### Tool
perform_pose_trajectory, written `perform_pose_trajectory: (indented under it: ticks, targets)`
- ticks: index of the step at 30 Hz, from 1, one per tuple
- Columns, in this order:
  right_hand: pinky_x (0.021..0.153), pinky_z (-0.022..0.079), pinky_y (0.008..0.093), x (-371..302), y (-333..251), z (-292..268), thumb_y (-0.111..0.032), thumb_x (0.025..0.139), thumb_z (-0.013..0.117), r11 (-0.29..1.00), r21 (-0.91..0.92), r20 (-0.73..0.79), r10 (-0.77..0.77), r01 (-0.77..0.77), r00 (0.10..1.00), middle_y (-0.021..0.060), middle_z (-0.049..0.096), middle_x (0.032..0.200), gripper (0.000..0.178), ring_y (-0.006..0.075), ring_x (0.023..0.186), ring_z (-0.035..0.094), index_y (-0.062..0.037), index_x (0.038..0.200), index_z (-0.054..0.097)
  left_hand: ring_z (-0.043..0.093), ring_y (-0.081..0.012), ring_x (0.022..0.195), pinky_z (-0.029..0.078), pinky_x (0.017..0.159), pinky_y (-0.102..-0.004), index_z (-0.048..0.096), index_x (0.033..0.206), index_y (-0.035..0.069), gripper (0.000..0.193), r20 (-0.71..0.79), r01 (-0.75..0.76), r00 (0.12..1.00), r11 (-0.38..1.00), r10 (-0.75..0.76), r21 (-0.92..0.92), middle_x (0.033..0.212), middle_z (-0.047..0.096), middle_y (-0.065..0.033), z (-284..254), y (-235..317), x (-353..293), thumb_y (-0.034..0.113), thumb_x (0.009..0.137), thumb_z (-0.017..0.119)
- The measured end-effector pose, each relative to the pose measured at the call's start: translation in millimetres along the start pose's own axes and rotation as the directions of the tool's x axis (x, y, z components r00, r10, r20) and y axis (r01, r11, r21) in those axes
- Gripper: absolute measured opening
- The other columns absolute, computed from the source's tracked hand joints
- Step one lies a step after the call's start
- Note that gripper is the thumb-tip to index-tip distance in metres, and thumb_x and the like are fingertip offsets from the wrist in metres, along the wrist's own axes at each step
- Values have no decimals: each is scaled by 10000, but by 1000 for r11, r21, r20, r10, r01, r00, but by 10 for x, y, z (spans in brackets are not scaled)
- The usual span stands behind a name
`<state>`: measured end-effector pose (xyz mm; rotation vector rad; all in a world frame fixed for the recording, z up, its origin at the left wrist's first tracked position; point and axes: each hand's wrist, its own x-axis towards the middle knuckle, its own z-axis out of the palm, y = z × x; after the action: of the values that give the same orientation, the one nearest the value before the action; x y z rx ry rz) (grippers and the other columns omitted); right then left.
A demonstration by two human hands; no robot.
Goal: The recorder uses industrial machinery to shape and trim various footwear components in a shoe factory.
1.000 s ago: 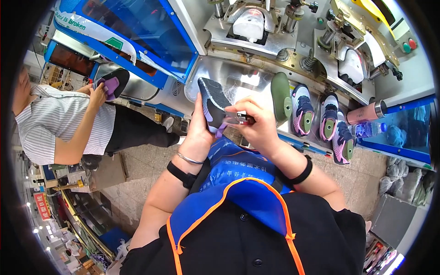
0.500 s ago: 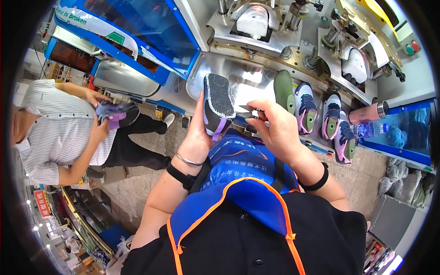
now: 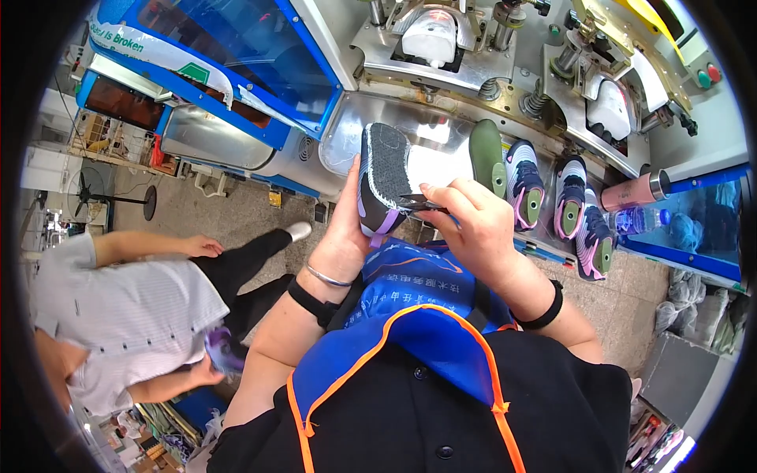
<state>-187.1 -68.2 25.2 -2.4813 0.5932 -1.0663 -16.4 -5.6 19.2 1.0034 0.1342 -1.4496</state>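
My left hand [image 3: 341, 225] holds a shoe upper [image 3: 386, 162] from its left side, fingers wrapped behind it. Its dark grey fabric bottom faces up, ringed by a pale stitched seam, with a purple strip at the heel end. In my right hand [image 3: 477, 225] is a pair of small dark thread snips [image 3: 418, 202], pinched between thumb and fingers. Their tips meet the right edge of the seam near the heel; whether a thread lies between the blades is too small to tell.
A metal tray [image 3: 347, 126] lies beyond the upper, below a machine with a white mould [image 3: 431, 39]. To the right are a green last [image 3: 486, 158], navy-and-pink shoes [image 3: 523, 185], a pink flask [image 3: 631, 191] and a water bottle [image 3: 635, 221]. A co-worker [image 3: 134, 315] stands left.
My right hand has brought the snips against the seam. The upper has shifted slightly right. The co-worker has turned, one hand now free, the other lowering a purple shoe.
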Motion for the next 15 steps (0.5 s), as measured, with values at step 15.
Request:
perform_pose_trajectory:
  ticks: [15]
  targets:
    - [642, 511, 258, 81, -70, -57, -57, 852, 707, 823, 506, -96, 350, -257, 932, 88, 637, 761, 230, 132, 677, 632, -21, 1058, 611, 681, -179, 913, 582, 748, -288, 564, 1255, 80, 499, 221, -46, 975, 998, 33, 51, 1106, 672, -84, -200, -159, 243, 485, 1003, 417]
